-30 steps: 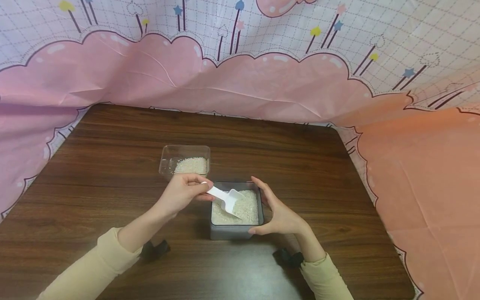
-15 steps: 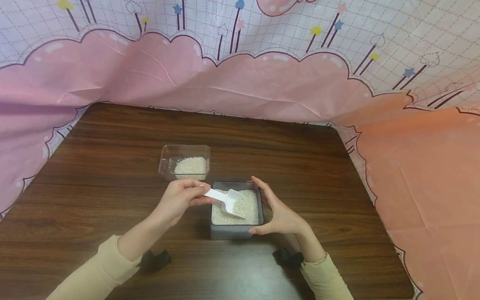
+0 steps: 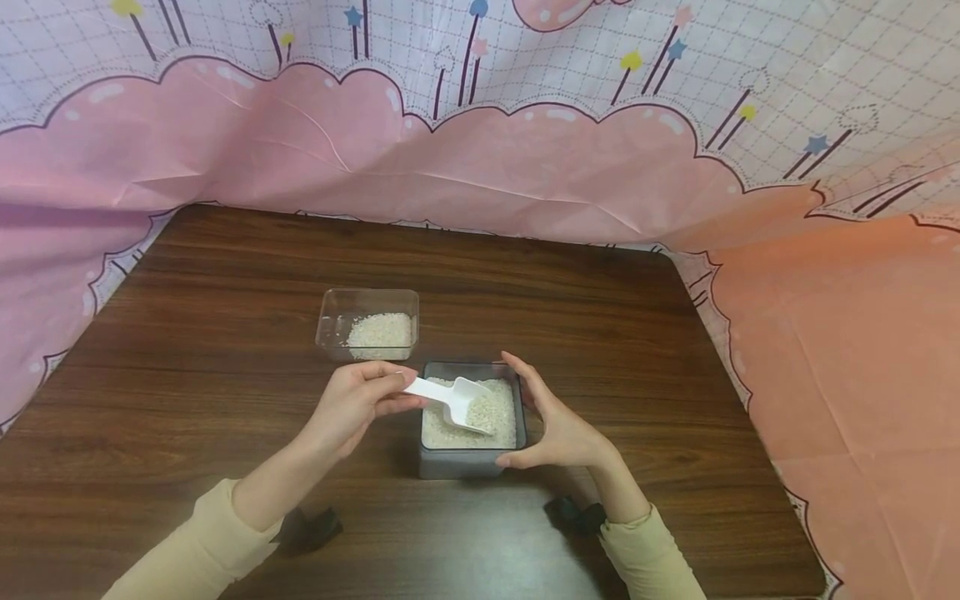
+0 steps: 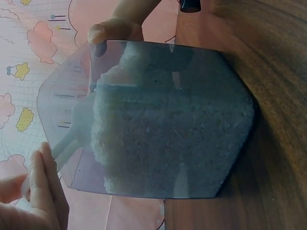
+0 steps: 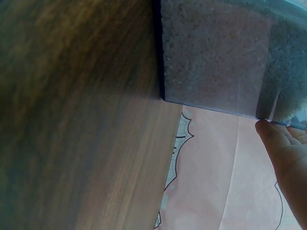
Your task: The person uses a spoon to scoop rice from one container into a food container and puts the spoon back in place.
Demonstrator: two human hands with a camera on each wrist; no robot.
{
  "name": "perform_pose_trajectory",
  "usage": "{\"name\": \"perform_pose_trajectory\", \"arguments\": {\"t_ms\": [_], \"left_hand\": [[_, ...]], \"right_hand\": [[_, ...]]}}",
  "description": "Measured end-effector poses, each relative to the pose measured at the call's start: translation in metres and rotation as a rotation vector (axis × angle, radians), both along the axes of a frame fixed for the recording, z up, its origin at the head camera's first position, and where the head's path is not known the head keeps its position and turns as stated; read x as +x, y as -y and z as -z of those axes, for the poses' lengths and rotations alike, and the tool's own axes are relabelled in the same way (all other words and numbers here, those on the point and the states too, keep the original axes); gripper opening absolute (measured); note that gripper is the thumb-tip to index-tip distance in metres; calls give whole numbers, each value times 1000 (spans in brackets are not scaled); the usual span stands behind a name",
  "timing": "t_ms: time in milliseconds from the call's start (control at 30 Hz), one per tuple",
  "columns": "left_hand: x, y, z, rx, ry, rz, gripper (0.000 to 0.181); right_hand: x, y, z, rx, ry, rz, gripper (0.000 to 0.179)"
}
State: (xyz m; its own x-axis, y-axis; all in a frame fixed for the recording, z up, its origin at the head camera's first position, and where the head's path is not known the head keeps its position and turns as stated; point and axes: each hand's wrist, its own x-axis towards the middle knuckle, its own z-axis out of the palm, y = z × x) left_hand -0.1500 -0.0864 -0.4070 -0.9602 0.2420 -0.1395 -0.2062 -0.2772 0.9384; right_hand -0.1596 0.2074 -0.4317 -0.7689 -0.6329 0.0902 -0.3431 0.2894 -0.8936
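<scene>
My left hand (image 3: 356,404) pinches the handle of a white plastic scoop (image 3: 460,393). The scoop's bowl carries some rice and lies low over the rice (image 3: 442,435) in a square, smoky-clear container (image 3: 461,465). In the left wrist view, rice fills much of the container (image 4: 172,139), with the scoop (image 4: 81,124) showing faintly through its wall. My right hand (image 3: 558,433) grips the container's right side, thumb at the near corner and fingers toward the far one. The right wrist view shows that hand (image 5: 288,153) against the container's upper part.
Behind and left of the container stands a shallow clear box (image 3: 330,333) with a small heap of rice (image 3: 381,332). Both sit on a dark wooden table (image 3: 600,317). Patterned pink cloth (image 3: 487,158) hangs along its far and side edges.
The left hand has shifted slightly down and left, and the scoop has tilted flatter, with rice gathering in its bowl. The right hand and the container stay put.
</scene>
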Motion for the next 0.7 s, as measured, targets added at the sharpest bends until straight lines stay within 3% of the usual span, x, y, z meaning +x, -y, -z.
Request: {"name": "perform_pose_trajectory", "arguments": {"t_ms": [300, 700], "left_hand": [[4, 6, -1, 30, 1, -30, 14], [8, 18, 0, 116, 51, -37, 12]], "right_hand": [[-1, 0, 1, -2, -11, -5, 123], [-1, 0, 3, -10, 3, -6, 123]]}}
